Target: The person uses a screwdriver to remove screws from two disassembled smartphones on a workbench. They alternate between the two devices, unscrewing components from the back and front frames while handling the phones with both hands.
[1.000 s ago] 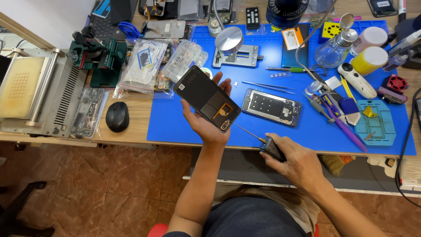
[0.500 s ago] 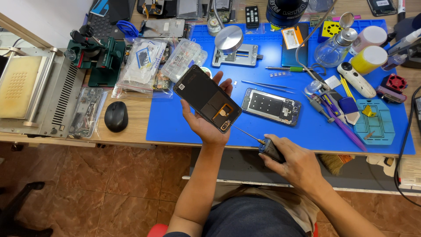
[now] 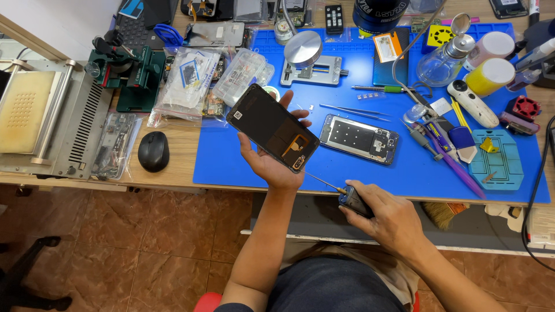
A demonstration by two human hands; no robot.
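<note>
Little has moved: the left hand still clasps the phone above the worktop, the right hand, at four o'clock, gripping a screwdriver whose tip must seat squarely in a screw.

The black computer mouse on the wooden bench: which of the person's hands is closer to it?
Left. The left hand, holding a dark phone part, is just right of the mouse. The right hand, gripping a screwdriver, sits farther right, off the bench's front edge.
</note>
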